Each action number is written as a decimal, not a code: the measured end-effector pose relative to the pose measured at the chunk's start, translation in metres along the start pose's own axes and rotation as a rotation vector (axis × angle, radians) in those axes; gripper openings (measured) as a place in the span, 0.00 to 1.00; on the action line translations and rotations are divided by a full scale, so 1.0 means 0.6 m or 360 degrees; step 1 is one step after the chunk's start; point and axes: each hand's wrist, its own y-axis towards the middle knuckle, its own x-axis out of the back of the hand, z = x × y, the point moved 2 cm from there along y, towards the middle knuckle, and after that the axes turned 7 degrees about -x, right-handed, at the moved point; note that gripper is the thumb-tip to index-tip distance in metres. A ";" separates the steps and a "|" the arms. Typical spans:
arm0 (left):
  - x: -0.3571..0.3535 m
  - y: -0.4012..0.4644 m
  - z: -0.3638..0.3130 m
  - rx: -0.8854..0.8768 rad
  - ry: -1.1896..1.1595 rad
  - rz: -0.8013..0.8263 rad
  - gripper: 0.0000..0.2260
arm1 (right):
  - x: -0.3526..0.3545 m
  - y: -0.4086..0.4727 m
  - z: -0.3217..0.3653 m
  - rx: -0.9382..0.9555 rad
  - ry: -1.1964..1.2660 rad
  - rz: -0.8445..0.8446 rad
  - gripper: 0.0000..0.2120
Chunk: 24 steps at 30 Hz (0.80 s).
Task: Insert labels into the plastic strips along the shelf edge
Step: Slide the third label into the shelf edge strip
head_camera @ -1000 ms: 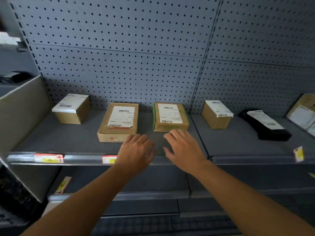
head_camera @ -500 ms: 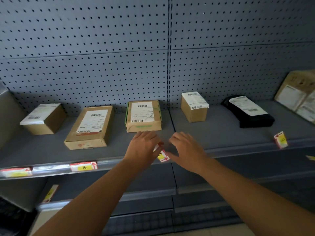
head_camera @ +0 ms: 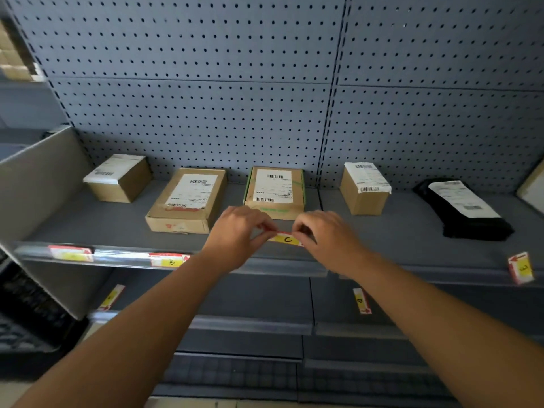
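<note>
Grey pegboard wall backs dim grey metal shelves.

Both bare forearms reach forward from the near edge and converge toward the middle of the scene. The left hand lies back-up, wrist straight, its fingers curled toward the right with the fingertips pinched together. The right hand mirrors it just to the right, back-up, fingers curled leftward and pinched at the tips. The two sets of fingertips sit near each other, not touching, knuckles pointing to the far side.
</note>
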 end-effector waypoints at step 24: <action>-0.030 -0.042 0.000 0.0079 0.0160 0.0238 0.02 | -0.070 -0.032 -0.006 0.0300 -0.0283 -0.0146 0.07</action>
